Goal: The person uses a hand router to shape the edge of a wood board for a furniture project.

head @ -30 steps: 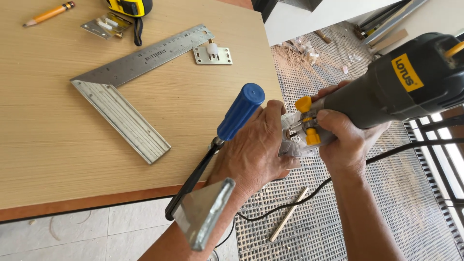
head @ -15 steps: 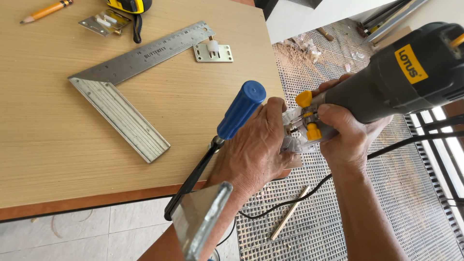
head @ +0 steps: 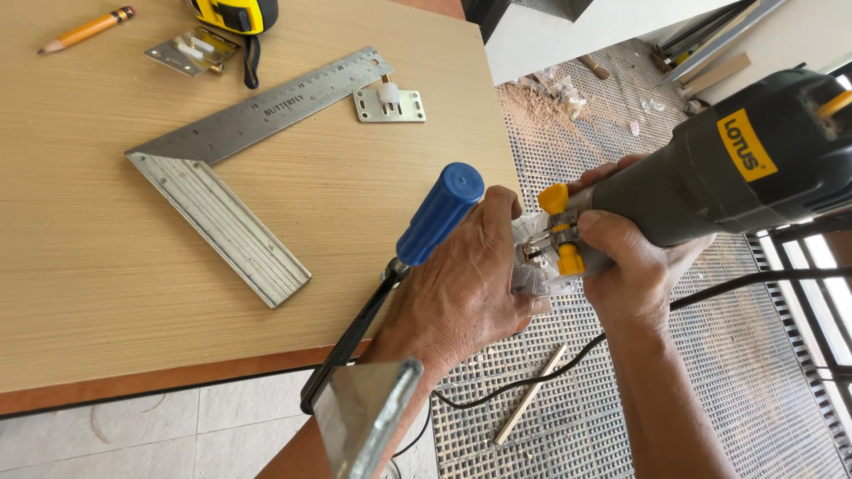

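Right of the desk (head: 177, 293), the right hand (head: 635, 270) grips a grey trim router (head: 710, 177); the left hand (head: 461, 297) closes on its clear base (head: 532, 266).

tape measure (head: 232, 12) cut by top edge, router (head: 728, 173) base behind hands

The dark grey power tool (head: 710, 182) at right has a matt plastic body with glossy yellow knobs. The blue screwdriver handle (head: 440, 213) at centre is smooth plastic. The pale board (head: 106, 284) shows fine wood grain; the L-shaped square (head: 231, 168) at upper left is brushed metal.
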